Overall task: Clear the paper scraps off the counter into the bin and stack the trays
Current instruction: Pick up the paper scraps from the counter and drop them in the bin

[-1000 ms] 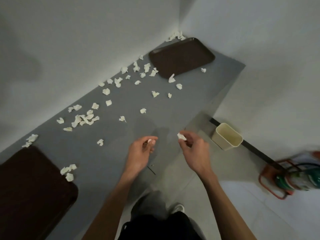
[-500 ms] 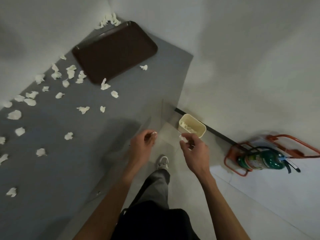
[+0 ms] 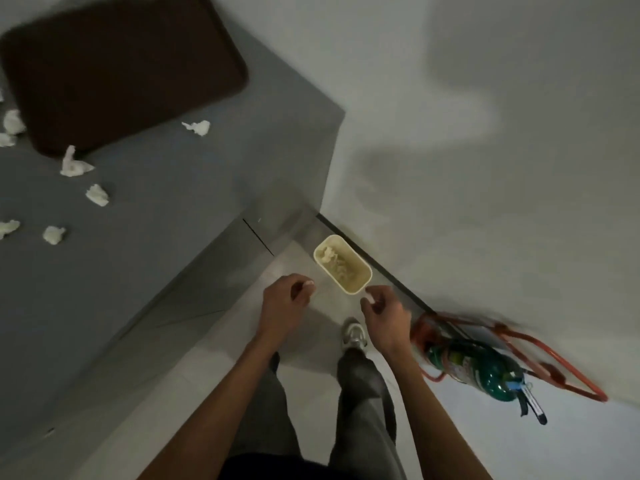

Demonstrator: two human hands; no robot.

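Observation:
A cream bin stands on the floor by the wall, with paper scraps inside. My left hand hovers just left of it, fingers curled round a small white scrap. My right hand is just below the bin's near end and pinches another scrap. A brown tray lies at the far end of the grey counter. Several white scraps lie on the counter near it.
A green fire extinguisher in an orange stand lies on the floor at the right, against the white wall. My legs and a shoe are below the hands. The counter's edge runs diagonally on the left.
The view has swung right and down, away from the counter toward the floor. Both hands, still holding scraps, have come close to the bin. The near tray has left the view.

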